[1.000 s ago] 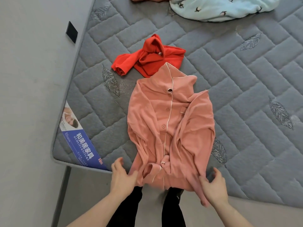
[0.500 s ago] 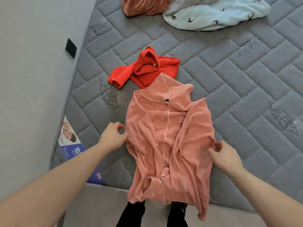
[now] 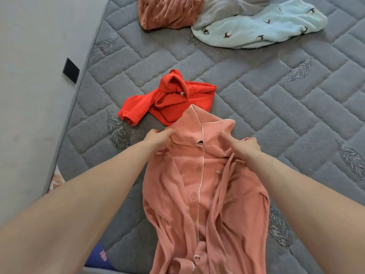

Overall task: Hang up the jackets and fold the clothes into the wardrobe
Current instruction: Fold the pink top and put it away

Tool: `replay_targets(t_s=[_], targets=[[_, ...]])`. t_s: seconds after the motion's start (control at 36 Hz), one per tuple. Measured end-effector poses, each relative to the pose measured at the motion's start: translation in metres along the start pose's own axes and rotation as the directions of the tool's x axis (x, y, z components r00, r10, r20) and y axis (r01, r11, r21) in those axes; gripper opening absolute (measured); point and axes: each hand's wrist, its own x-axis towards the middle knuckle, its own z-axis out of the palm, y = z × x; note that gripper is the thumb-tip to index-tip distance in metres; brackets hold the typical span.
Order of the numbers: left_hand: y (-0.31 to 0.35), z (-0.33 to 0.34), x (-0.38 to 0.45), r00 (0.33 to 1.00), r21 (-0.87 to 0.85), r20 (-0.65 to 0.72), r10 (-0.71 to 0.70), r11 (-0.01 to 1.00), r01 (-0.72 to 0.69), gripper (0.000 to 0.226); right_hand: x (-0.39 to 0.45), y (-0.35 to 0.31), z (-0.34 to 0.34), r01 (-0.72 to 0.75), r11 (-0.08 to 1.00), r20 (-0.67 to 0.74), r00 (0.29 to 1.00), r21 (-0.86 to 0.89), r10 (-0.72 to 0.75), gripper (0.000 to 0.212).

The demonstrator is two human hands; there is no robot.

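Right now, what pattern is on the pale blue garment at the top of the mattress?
Small dark bird shapes scattered over the pale blue garment, seen in the head view.

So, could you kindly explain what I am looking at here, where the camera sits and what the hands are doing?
There is no machine: a person wears a camera on the head, looking down at their own bare arms. The left hand and right hand each grip the shoulders of a pink button-up shirt spread on a grey quilted mattress. Beyond it lie a crumpled red garment, a light blue garment with bird prints and a brownish velvety one.
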Motion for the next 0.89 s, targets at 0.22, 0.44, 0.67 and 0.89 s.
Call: replay_targets(t_s=[0.22,0.44,0.67,0.89], targets=[[0.005,0.019,-0.017,0.995,-0.089,0.098,-0.005,0.996,0.014,0.022,0.006,-0.003,0.006,0.156,0.955,-0.012,0.986,-0.253,-0.164,0.022],[0.036,0.023,-0.034,0.977,-0.188,-0.027,0.210,0.959,-0.211,0.008,-0.021,-0.001,-0.028,0.436,0.893,-0.236,0.885,0.116,-0.401,0.020],[0.072,0.012,-0.090,0.884,-0.175,-0.025,0.466,0.869,-0.463,0.053,-0.059,-0.015,-0.070,0.735,0.661,-0.283,0.673,0.149,-0.684,0.031],[0.009,-0.002,-0.104,0.710,0.207,0.124,0.694,0.681,-0.702,0.025,-0.065,0.027,-0.073,0.812,0.569,-0.148,0.551,-0.134,-0.821,0.033]])
